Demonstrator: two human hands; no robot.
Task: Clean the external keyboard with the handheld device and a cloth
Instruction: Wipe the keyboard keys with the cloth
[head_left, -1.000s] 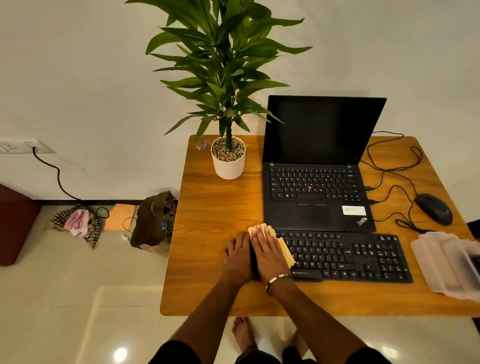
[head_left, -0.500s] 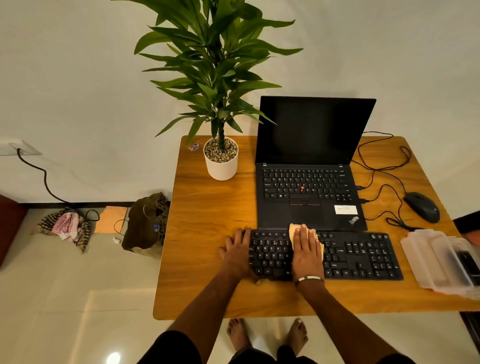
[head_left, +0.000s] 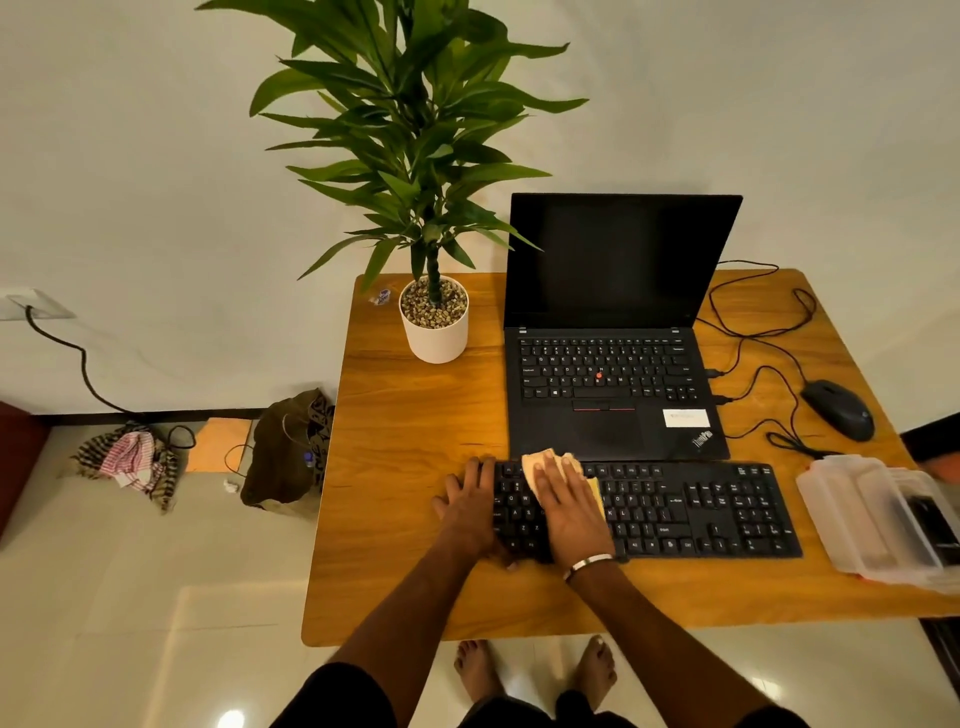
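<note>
Yellow cloth (head_left: 545, 464) is lying under the flat, open right hand (head_left: 569, 512) on the keyboard (head_left: 675, 512) at the bench's (head_left: 415, 426) six o'clock edge, left hand (head_left: 467, 512) bracing open-palmed, so I'm judging wiping underway, rightward next.

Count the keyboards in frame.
2: the external keyboard at the desk's near edge under both hands, and the laptop keyboard directly behind it. None seem hidden.

Plain off-white wall (head_left: 156, 156) with a socket plate (head_left: 36, 304) behind a wooden table (head_left: 415, 415); glossy pale tiled floor (head_left: 104, 623) reflecting ceiling light (head_left: 231, 719); dark skirting (head_left: 156, 415) at wall base.
</note>
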